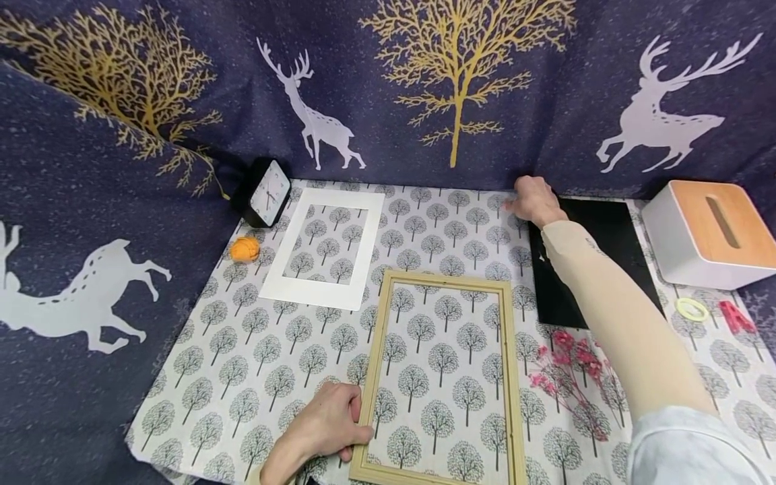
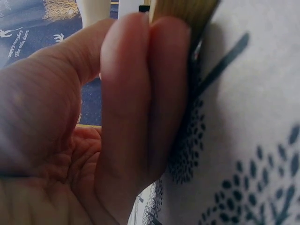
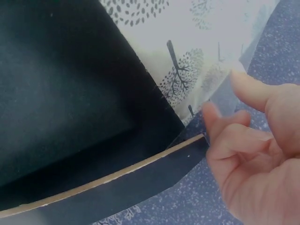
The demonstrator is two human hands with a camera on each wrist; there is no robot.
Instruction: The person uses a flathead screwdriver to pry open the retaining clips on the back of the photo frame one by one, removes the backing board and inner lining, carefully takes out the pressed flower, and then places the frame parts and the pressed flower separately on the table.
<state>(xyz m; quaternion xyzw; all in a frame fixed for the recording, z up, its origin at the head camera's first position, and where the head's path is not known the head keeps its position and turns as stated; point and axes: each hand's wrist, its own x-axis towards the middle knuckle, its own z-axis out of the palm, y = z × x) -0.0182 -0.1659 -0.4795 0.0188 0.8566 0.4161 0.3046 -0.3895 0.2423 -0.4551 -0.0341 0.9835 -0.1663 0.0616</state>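
At the near middle of the table, a pale wooden picture frame point(image 1: 512, 377) lies flat. My left hand point(image 1: 330, 417) pinches its lower left side between thumb and fingers. The wood point(image 2: 185, 11) shows just beyond the fingertips in the left wrist view. My right hand point(image 1: 536, 202) is at the far left corner of a black board point(image 1: 558, 289). In the right wrist view the curled fingers of that hand point(image 3: 258, 145) are beside the board's corner point(image 3: 183, 126), with thumb and index finger apart. A hazy, seemingly see-through edge is near the thumb; whether it is held is unclear.
A white mat with a window point(image 1: 275, 286) lies back left, near a black clock point(image 1: 267, 192) and an orange ball point(image 1: 244, 248). At right are a tissue box point(image 1: 697, 249), a yellow ring point(image 1: 692, 309), a red letter A point(image 1: 736, 316) and pink dried flowers point(image 1: 564, 364).
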